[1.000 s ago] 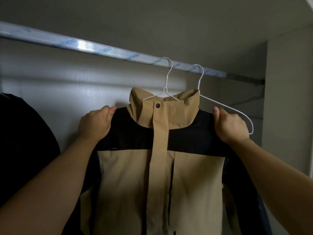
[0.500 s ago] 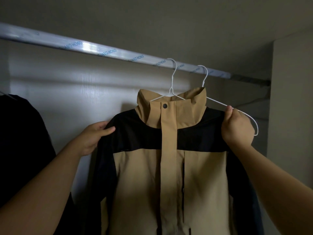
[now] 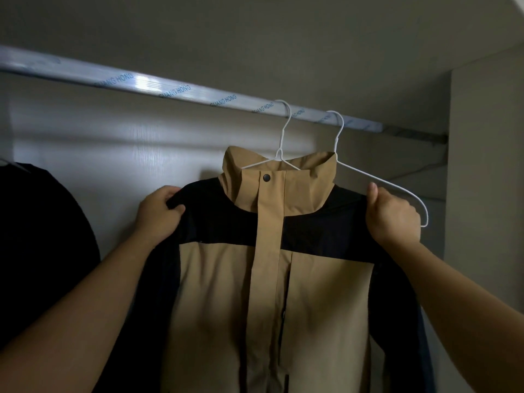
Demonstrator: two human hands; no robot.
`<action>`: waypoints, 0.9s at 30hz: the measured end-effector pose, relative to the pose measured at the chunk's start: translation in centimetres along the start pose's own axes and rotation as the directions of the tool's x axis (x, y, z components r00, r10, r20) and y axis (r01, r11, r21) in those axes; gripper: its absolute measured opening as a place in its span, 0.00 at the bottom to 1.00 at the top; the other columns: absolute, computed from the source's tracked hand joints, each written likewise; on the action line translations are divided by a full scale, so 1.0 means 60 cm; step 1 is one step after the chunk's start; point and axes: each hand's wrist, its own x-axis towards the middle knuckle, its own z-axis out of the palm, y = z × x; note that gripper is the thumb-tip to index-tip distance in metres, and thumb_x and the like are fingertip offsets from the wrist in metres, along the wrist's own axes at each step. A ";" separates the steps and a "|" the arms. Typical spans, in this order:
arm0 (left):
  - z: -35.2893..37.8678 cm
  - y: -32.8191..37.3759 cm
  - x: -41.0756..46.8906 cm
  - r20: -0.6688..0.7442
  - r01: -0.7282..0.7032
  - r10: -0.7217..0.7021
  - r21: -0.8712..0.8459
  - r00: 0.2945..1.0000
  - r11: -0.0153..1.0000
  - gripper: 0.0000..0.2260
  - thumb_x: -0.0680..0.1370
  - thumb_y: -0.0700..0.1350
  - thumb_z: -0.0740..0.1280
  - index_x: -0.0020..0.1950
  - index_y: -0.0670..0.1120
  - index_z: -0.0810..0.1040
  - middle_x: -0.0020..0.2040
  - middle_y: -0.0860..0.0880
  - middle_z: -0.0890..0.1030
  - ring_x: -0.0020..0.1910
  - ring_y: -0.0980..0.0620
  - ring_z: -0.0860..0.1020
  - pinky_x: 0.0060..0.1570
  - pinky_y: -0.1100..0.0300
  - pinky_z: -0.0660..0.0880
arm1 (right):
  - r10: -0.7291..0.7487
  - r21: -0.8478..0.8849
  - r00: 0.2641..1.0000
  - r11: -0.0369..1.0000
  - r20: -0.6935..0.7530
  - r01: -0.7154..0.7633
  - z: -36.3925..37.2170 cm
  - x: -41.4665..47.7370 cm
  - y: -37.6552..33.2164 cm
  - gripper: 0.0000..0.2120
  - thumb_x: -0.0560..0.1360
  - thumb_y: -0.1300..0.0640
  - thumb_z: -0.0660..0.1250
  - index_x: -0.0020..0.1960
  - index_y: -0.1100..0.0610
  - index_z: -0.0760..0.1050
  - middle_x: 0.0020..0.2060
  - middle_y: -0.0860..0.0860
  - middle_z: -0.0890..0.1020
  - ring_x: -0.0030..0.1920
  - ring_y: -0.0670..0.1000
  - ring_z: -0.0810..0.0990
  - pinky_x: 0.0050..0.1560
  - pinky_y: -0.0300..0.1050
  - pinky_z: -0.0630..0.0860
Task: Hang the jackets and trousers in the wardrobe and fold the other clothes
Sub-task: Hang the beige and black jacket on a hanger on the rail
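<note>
Jacket (image 3: 272, 279), tan with black shoulders and sleeves, hanging front-on from a white wire hanger (image 3: 279, 137) hooked over the wardrobe rail (image 3: 175, 87). Zipped and snapped at the collar, so keeps its shape and sits square on the wire. Held at both shoulders, probably to level the garment on the hanger and stop the sleeves dragging it to one side. Left hand (image 3: 158, 217) closed around the black fabric at the jacket's shoulder edge, fingers wrapped behind and thumb pressing on the front, a narrow pinch with cloth bunched inside. Right hand (image 3: 392, 215) curled shut on the opposite shoulder, thumb pointing up along the seam. Second white hanger (image 3: 397, 184), bare, hooked on the rail just beside the first, its sloping arm passing behind the right hand; hard to say in this dim light whether the fingers also catch that wire or only the cloth in front of it. Dark garment (image 3: 42, 236) hanging at the far left, well apart from the jacket, leaving open rail between. Judged from this: jacket already up on the rail and only being straightened; a tug too hard on either side likely to slip a shoulder off the thin wire. Trousers and clothes for folding not in view.
</note>
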 end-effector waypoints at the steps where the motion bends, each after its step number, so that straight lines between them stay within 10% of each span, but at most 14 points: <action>1: 0.006 0.016 -0.002 0.000 -0.062 0.062 0.044 0.998 0.997 0.17 0.74 0.34 0.68 0.60 0.49 0.81 0.55 0.49 0.83 0.55 0.46 0.81 0.60 0.48 0.77 | -0.032 -0.012 0.999 0.999 -0.033 0.032 -0.002 -0.001 -0.006 0.25 0.82 0.37 0.39 0.41 0.50 0.64 0.35 0.54 0.74 0.35 0.60 0.72 0.40 0.52 0.67; 7: 0.064 0.100 -0.014 -0.007 -0.386 0.406 0.289 0.914 0.876 0.12 0.85 0.48 0.58 0.55 0.45 0.80 0.50 0.47 0.83 0.50 0.44 0.78 0.55 0.47 0.73 | -0.249 -0.040 0.963 0.968 -0.099 0.246 -0.004 -0.006 -0.074 0.20 0.84 0.39 0.45 0.40 0.48 0.63 0.37 0.51 0.78 0.40 0.59 0.79 0.37 0.47 0.64; 20: 0.077 0.116 -0.010 -0.082 -0.310 0.356 0.341 0.931 0.888 0.18 0.85 0.49 0.53 0.42 0.46 0.75 0.36 0.50 0.77 0.39 0.47 0.75 0.52 0.49 0.71 | -0.261 -0.092 0.963 0.963 -0.071 0.254 -0.015 -0.001 -0.076 0.24 0.83 0.37 0.39 0.37 0.49 0.61 0.28 0.47 0.71 0.28 0.55 0.68 0.32 0.46 0.60; 27: 0.095 0.135 0.000 -0.057 -0.303 0.332 0.286 0.942 0.909 0.15 0.86 0.50 0.50 0.47 0.50 0.73 0.41 0.51 0.78 0.43 0.47 0.77 0.56 0.48 0.69 | -0.350 0.049 0.936 0.935 -0.025 0.351 -0.024 -0.003 -0.102 0.18 0.85 0.43 0.46 0.42 0.48 0.64 0.39 0.52 0.80 0.42 0.60 0.79 0.43 0.50 0.65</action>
